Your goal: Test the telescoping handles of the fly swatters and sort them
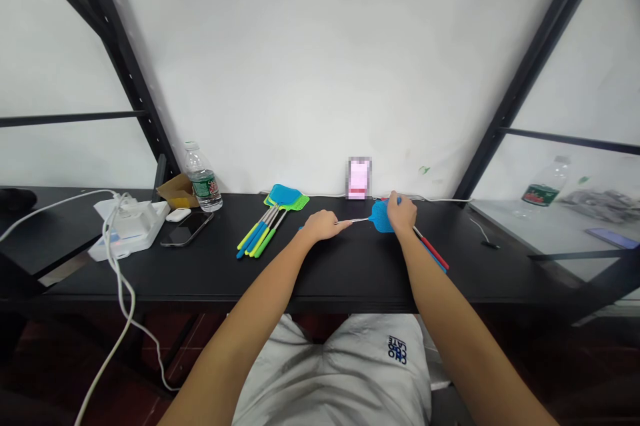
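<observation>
A blue fly swatter lies crosswise between my hands over the black table. My left hand is closed around its thin shaft, and a bit of blue handle end shows past the wrist. My right hand grips the right side of its blue mesh head, fingers bent. Beneath and beside my right forearm lie fly swatters with red and blue handles; their heads are mostly hidden. Left of my left hand rests a fanned pile of several blue, green and yellow fly swatters.
At the left stand a water bottle, a cardboard box, a dark phone and a white power strip with trailing cables. A blurred upright screen leans against the wall. A short cable lies at the right.
</observation>
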